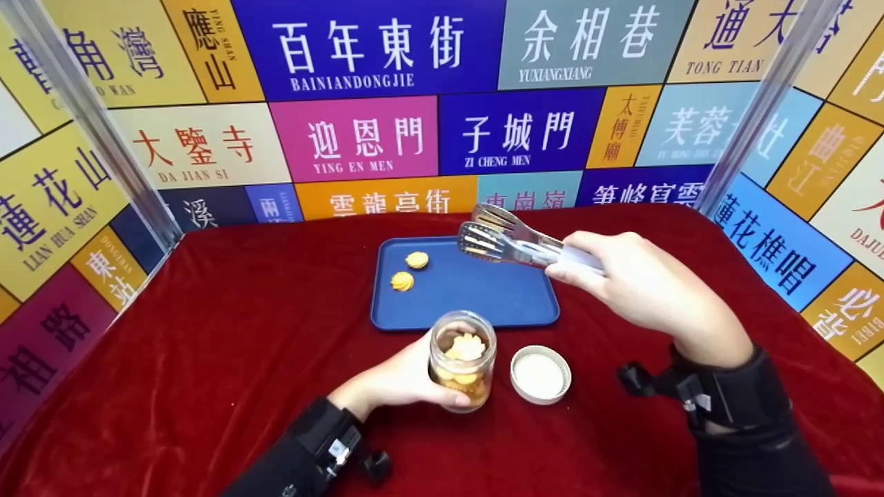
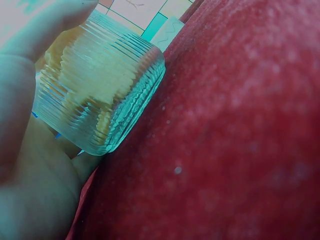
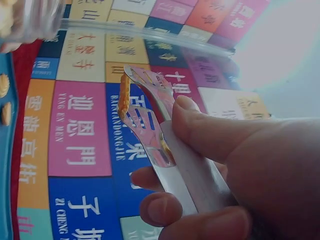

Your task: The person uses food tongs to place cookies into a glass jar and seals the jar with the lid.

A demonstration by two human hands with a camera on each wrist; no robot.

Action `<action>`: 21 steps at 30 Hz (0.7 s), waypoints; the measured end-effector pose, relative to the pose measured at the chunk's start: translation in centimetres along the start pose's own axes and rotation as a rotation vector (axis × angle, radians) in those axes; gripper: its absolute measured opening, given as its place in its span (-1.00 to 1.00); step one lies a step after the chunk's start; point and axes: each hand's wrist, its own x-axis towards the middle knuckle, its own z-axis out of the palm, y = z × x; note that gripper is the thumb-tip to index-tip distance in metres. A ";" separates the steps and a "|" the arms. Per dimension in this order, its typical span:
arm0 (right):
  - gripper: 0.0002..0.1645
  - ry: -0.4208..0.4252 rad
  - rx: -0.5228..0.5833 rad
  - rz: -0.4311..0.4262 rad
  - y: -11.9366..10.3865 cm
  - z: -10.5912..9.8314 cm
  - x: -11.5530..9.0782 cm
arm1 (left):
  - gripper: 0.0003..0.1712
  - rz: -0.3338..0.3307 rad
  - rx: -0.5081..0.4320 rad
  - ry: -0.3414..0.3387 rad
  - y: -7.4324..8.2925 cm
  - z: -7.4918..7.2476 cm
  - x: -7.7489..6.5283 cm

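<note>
My left hand [image 1: 404, 376] grips a ribbed glass jar [image 1: 461, 393] with its mouth open, fingers and thumb wrapped round the side. Yellow cookies [image 1: 465, 347] lie inside, and the left wrist view shows the ribbed glass [image 2: 105, 80] close up. My right hand [image 1: 646, 290] holds metal tongs [image 1: 511, 245] by their handles, heads over the blue tray [image 1: 483, 297]. In the right wrist view, a cookie [image 3: 125, 95] is pinched between the slotted heads. Two swirled cookies, one farther back [image 1: 417, 260] and one nearer [image 1: 402, 281], sit at the tray's left side.
A round jar lid [image 1: 541, 375] lies on the red cloth [image 1: 242, 345] just right of the jar. Printed panels [image 1: 373, 138] rise behind the cloth, with clear upright posts [image 1: 110, 131] at either side.
</note>
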 end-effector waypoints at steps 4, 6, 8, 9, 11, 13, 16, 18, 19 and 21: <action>-0.58 -0.015 0.013 -0.004 -0.5 -0.7 -0.6 | 0.03 0.001 0.002 -0.001 0.0 0.0 0.0; -0.58 -0.028 0.018 -0.006 -0.7 -0.9 -0.9 | 0.04 0.002 0.004 -0.001 0.0 0.0 0.0; -0.59 -0.044 0.019 -0.010 -0.9 -1.2 -1.3 | 0.05 0.002 0.006 -0.003 0.0 0.0 0.0; -0.59 -0.053 0.018 -0.015 -1.0 -1.3 -1.4 | 0.06 0.003 0.008 -0.004 0.0 0.0 0.0; -0.59 -0.074 0.016 -0.028 -1.1 -1.5 -1.7 | 0.06 -0.001 0.008 -0.005 0.0 0.0 0.0; -0.60 -0.096 0.016 -0.047 -1.3 -1.5 -2.0 | 0.06 -0.010 0.007 -0.004 0.0 0.0 0.0; -0.62 -0.132 0.020 -0.080 -1.5 -1.4 -2.1 | 0.05 -0.023 -0.001 0.005 0.1 0.1 -0.1; -0.64 -0.159 0.025 -0.105 -1.5 -1.2 -2.1 | 0.04 -0.032 -0.003 0.011 0.0 0.1 -0.1; -0.64 -0.174 0.024 -0.119 -1.5 -1.1 -2.0 | 0.05 -0.039 -0.003 0.012 0.1 0.1 -0.1; -0.64 -0.209 0.015 -0.150 -1.6 -0.8 -1.8 | 0.05 -0.047 -0.006 0.012 0.1 0.1 -0.1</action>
